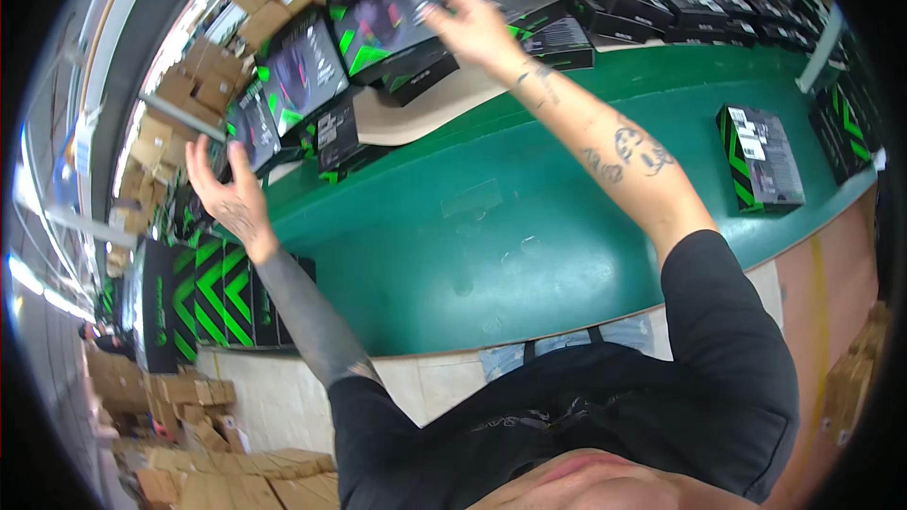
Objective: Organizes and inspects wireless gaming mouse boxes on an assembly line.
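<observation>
Raised at the left, my left hand (231, 200) has its fingers spread and nothing in it. It is nearest to a black box with a dark picture (253, 126) in the row at the far left. My right hand (466, 26) reaches to the far side, fingers apart and stretched out. Its fingertips are at the right edge of a tilted black-and-green box (383, 19); whether they touch it I cannot tell. Between the hands stands another black-and-green box (302, 71), leaning. Smaller black boxes (340, 139) lie in front of these.
A single black box with white labels (763, 159) lies on the green table (453, 255) at the right. More black boxes (699, 5) are piled along the far side. Striped boxes (222, 293) stand at the left. Brown cartons (194, 392) are on the floor.
</observation>
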Motion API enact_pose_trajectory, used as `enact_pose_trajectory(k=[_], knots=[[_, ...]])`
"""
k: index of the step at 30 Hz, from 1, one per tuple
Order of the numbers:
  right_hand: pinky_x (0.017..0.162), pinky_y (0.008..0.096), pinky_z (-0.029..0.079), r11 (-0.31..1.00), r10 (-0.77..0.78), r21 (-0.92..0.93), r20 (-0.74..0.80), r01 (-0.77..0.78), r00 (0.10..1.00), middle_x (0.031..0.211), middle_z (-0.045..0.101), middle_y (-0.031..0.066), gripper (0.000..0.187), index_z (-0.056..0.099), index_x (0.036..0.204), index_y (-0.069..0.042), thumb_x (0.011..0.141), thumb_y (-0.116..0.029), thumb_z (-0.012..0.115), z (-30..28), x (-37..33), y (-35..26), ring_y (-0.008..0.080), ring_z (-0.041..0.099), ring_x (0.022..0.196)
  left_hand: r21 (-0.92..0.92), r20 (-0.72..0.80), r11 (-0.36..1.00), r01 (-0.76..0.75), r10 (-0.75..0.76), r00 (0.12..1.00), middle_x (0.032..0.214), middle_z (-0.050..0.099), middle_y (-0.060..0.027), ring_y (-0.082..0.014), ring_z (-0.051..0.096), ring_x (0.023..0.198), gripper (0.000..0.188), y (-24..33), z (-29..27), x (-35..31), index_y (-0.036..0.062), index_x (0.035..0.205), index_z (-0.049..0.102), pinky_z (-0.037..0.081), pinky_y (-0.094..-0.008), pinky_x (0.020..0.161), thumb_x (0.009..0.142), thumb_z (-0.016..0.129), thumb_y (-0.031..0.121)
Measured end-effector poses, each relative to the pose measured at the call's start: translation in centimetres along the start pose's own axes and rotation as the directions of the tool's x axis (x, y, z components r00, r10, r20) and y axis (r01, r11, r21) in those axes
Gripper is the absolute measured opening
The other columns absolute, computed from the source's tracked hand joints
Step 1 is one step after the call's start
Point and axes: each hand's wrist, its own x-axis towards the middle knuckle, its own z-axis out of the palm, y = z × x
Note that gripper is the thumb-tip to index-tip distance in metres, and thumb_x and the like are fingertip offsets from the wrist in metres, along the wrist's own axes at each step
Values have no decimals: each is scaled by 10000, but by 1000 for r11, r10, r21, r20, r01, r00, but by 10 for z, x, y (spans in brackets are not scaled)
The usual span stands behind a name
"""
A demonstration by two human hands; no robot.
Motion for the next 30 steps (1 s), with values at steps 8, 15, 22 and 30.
enact_pose_trajectory(k=[8, 15, 22, 30], knots=[[959, 394, 410, 894, 64, -433, 375, 114, 925, 1263, 479, 176, 465, 548, 1186, -116, 769, -290, 657, -92, -72, 26, 326, 492, 1145, -248, 446, 968, 40, 77, 892, 1282, 474, -175, -335, 488, 1153, 328, 76, 48, -80, 49, 1085, 591, 401, -403, 945, 791, 671, 168], [1040, 445, 311, 233, -92, -948, 199, 215, 976, 1391, 283, 253, 790, 354, 1351, -192, 640, -101, 687, -187, -17, 87, 422, 308, 1269, -325, 871, 614, 720, -101, 480, 1256, 505, -178, -257, 542, 1103, 610, 115, 184, -84, -2, 1261, 459, 431, -354, 919, 803, 656, 349], [1048, 527, 222, 188, 5, -897, 408, 400, 913, 1344, 297, 228, 744, 510, 1254, -228, 558, -207, 773, -217, 18, 107, 398, 292, 1240, -170, 952, 22, 985, -255, 170, 1236, 481, -144, -278, 457, 1137, 712, 163, 346, -94, -20, 1259, 423, 377, -407, 951, 771, 689, 426], [1041, 499, 237, 155, -86, -839, 515, 522, 853, 1285, 385, 210, 544, 574, 1106, -123, 574, -128, 687, -243, 32, 133, 380, 347, 1200, -187, 981, -374, 909, -22, 193, 902, 630, -40, -159, 577, 836, 82, 143, 349, -104, 52, 856, 633, 444, -315, 787, 787, 613, 91]])
